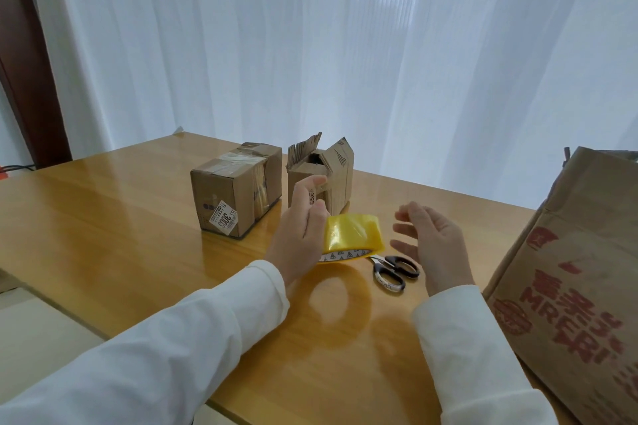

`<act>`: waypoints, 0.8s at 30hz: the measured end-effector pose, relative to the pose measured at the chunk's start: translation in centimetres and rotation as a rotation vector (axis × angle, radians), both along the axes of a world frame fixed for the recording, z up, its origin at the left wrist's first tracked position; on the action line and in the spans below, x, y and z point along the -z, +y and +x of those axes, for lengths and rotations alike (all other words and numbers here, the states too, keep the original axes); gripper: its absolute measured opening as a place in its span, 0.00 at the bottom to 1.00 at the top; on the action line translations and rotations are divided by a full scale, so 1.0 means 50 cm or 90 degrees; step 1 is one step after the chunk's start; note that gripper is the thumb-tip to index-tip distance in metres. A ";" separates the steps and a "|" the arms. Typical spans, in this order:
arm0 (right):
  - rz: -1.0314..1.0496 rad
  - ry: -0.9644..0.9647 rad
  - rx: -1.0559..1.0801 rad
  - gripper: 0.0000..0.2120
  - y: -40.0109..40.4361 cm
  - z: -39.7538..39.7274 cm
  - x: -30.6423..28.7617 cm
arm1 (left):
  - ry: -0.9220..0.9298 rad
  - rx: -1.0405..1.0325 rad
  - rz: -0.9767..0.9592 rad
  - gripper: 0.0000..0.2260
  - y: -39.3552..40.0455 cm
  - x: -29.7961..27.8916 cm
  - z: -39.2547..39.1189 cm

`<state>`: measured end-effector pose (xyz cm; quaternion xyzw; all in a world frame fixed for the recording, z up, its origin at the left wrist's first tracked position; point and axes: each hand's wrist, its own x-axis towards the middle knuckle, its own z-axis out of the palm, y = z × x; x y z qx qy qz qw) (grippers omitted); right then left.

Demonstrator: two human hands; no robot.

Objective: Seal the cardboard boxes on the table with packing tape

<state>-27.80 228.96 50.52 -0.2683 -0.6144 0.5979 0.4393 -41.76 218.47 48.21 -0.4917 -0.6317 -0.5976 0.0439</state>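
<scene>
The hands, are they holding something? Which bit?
The left hand holds the yellow tape roll by its left outer side. The right hand holds nothing.

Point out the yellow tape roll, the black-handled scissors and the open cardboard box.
Yellow roll of packing tape (352,233): head view, its outer yellow band.
Black-handled scissors (397,269): head view, its handle loops.
Small open cardboard box (340,176): head view, its raised flap.

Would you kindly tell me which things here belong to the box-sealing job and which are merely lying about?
Job:
- yellow roll of packing tape, held by left hand
- small open-flapped cardboard box
- small taped cardboard box
- black-handled scissors

Lying about:
- large brown red-printed carton
- white curtain
</scene>
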 end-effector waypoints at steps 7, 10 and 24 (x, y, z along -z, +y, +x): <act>0.235 -0.279 -0.185 0.13 -0.012 -0.010 0.025 | 0.137 0.046 0.000 0.19 0.013 0.034 -0.015; 0.372 -0.361 -0.143 0.18 -0.017 -0.020 0.034 | 0.082 0.010 0.059 0.19 0.013 0.056 -0.028; 0.344 -0.505 0.245 0.19 0.051 0.000 0.084 | -0.517 0.022 0.061 0.16 -0.010 0.050 -0.077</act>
